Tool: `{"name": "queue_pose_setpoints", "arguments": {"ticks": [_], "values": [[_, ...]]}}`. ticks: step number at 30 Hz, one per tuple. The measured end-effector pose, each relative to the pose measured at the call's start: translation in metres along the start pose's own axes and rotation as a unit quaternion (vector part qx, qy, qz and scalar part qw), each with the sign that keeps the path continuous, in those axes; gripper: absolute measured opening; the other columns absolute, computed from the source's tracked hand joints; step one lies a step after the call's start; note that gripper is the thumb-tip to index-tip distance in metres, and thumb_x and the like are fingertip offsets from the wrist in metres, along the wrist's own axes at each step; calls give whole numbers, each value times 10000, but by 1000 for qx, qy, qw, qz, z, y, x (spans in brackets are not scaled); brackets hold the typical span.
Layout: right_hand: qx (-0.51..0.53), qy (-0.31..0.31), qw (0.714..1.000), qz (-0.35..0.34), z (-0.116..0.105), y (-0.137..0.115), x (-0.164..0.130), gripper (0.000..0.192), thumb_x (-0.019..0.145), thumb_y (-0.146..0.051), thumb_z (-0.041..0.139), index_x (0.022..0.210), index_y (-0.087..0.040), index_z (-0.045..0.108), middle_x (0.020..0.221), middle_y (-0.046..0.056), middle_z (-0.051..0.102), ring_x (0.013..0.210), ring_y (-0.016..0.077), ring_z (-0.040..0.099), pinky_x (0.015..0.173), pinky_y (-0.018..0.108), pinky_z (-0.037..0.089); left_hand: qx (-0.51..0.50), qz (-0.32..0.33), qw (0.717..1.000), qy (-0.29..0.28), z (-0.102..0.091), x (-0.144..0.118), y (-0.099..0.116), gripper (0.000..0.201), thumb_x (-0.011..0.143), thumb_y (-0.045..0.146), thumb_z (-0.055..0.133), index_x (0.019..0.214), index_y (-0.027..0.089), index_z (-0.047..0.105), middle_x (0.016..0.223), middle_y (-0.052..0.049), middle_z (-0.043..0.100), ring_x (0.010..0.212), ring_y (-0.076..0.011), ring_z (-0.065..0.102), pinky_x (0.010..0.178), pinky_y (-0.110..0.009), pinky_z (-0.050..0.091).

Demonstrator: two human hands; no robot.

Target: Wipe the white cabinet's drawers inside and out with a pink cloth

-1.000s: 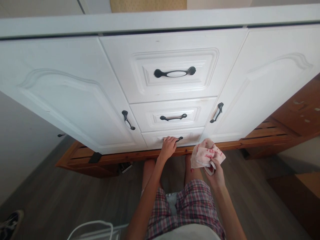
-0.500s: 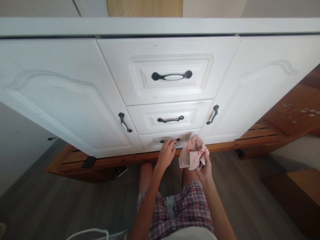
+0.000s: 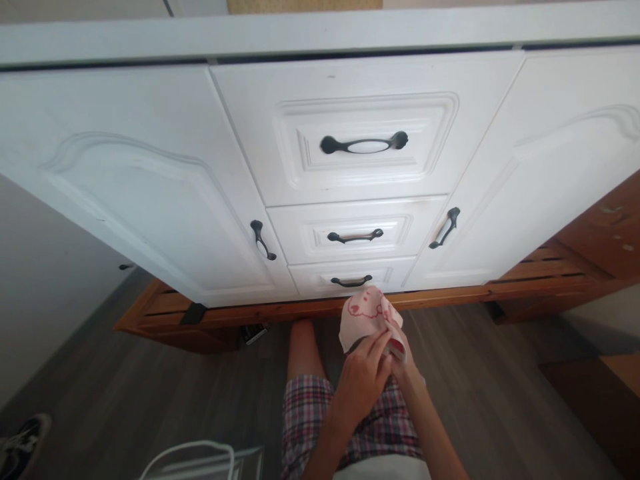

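Observation:
A pale pink cloth (image 3: 367, 312) with a red printed pattern hangs bunched in front of the lowest drawer (image 3: 300, 277). My left hand (image 3: 361, 379) is closed on the near edge of the cloth, its fingers overlapping my other hand. From the right side, my right hand (image 3: 404, 357) grips the same cloth, partly covered by its folds. Just above the cloth, the dark handle (image 3: 351, 282) of the lowest drawer is free of both hands. All the drawers stand closed.
The white cabinet (image 3: 125, 220) has doors on both sides and rests on a slatted wooden bench (image 3: 280, 309). At lower left are a white cable-like loop (image 3: 190, 445) and a dark shoe (image 3: 24, 443). A brown box (image 3: 595, 407) lies at lower right.
My left hand has left the lowest drawer's handle and come back to the cloth beside my right hand. The cloth is lower and more spread out. The view has shifted slightly.

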State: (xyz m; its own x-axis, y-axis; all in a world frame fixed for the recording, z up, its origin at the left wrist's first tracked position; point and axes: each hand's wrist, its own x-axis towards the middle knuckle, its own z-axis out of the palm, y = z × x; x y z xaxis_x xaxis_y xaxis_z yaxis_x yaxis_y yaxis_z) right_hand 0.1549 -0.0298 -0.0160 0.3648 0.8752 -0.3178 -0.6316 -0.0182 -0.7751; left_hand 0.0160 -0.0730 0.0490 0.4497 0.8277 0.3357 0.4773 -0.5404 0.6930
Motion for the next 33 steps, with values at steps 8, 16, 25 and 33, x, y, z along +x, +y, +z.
{"name": "queue_pose_setpoints", "arguments": {"ticks": [8,16,25,33], "values": [[11,115,974,-197,11,-52,62,749,692,-458,895,1369,-293,620,1096,-45,767,953,127,738,833,211,611,-12,-112,993,37,-18,-72,-67,367,1107,203,417,1322,314,694,1281,-18,762,1207,-158,728,1085,-352,607],[-320,100,889,-312,98,-6,101,810,973,-719,482,1503,-107,463,1375,230,659,1435,333,554,1190,512,471,38,-255,966,-4,-22,-135,-135,422,1069,300,356,1220,301,750,1238,-38,803,1181,-234,762,1081,-467,618],[-626,-61,682,-374,202,140,38,806,1032,-274,555,1747,-81,235,1640,369,395,1494,489,433,1186,699,381,54,-290,950,-100,13,-153,-147,467,1054,317,346,1272,238,751,1304,-83,779,1243,-233,718,1138,-419,546],[-694,-202,576,-382,127,181,74,643,1023,-80,473,1588,-358,601,1437,123,714,1248,286,669,1085,440,528,59,-278,952,-112,38,-163,-148,439,1067,280,348,1223,257,757,1266,-58,783,1261,-229,690,1171,-433,502]]}}
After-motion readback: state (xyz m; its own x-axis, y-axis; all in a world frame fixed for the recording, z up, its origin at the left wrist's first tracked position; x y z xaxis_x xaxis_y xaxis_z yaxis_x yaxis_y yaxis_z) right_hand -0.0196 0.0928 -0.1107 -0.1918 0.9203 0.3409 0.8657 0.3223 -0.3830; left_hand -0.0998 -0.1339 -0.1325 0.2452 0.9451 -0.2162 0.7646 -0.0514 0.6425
